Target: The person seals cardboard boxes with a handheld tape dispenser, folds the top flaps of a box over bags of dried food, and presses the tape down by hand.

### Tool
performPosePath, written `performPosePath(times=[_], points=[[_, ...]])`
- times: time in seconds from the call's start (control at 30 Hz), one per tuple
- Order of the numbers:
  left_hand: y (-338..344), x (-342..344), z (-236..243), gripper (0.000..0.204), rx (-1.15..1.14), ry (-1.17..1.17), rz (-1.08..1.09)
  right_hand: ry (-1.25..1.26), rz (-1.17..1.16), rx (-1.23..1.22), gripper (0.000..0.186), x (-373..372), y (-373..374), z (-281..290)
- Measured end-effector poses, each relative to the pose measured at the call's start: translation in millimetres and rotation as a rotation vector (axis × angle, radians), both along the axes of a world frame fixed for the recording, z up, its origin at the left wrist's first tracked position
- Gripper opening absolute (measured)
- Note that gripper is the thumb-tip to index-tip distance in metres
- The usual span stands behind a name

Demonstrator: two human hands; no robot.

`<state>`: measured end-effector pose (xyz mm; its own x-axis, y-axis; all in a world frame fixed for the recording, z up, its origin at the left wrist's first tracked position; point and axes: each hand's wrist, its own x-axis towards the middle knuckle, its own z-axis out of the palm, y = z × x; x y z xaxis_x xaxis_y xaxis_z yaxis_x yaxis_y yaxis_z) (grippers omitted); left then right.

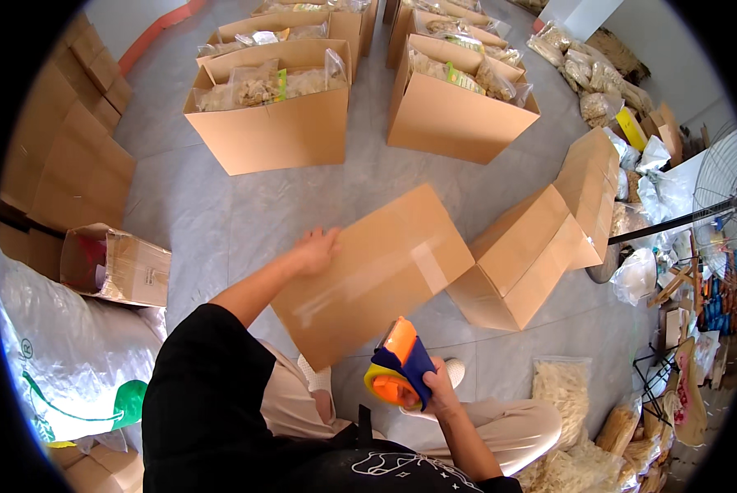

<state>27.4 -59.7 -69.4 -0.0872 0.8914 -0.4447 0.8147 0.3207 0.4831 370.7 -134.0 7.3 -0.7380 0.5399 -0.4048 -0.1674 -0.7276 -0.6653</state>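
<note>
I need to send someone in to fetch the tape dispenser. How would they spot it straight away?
Start at the grey tiled floor where open cardboard boxes stand in rows. Nearest the seated person is a taped, closed box, steadied by the left hand. Just below it, the right hand grips the tape dispenser: the only bright orange and blue thing among brown cartons.

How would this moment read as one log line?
left hand: steadies cardboard box | right hand: holds tape dispenser | box seam: taped

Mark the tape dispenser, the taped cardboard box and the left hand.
tape dispenser (399, 364), head view, on its blue body.
taped cardboard box (368, 275), head view, on its clear tape strip.
left hand (317, 249), head view, back of hand.
</note>
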Motion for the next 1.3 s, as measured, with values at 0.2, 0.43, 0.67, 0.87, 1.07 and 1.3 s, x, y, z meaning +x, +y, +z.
performPosePath(times=[0.2,0.43,0.67,0.87,1.07,1.3], points=[[-32,21,94,0.035,0.078,0.116,-0.221,-0.023,-0.020,0.155,0.050,1,-4,30],[-88,67,134,0.021,-0.298,-1.296,0.168,-0.121,0.014,0.356,0.037,-3,-2,34],[-88,56,124,0.023,-0.386,-1.699,0.243,-0.155,0.025,0.405,0.029,-12,-1,37],[-80,51,109,0.017,-0.058,-1.112,0.363,-0.289,0.053,0.365,0.028,-38,2,45],[-23,-16,66,0.013,0.361,-0.475,0.214,-0.455,0.082,0.420,0.030,-29,-8,23],[11,-85,-66,0.017,0.069,-0.467,0.396,-0.737,0.163,0.340,0.029,51,-30,-52]])
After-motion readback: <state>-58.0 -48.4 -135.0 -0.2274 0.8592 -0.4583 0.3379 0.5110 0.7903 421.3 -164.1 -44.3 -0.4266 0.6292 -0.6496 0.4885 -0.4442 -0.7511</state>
